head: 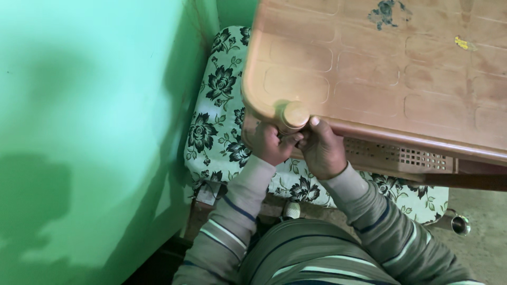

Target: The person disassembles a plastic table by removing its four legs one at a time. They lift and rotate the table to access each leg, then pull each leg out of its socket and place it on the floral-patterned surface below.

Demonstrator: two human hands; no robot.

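A flat green painted wall (79, 132) fills the left half of the view. Against it stands a large tan moulded-plastic table (401, 79) with a pattern of raised rounded rectangles on its top, a dark stain and a small yellow scrap near its far side, and a latticed skirt under its near edge. Beneath and beside the table lies a white cushion printed with black flowers (216, 116); a shiny metal tube end (460, 225) shows at the lower right. The table's round plastic corner leg (293, 117) sits at its near-left corner, just above the cushion. Both hands meet there: the left hand (266, 143) is curled tight around the leg below the corner, and the right hand (321, 150) clasps the rim beside it, thumb up on the edge. The table looks light for its size, stiff but a little flexible, smooth and somewhat slippery; the corner leg and rim seem the firmest places to grip
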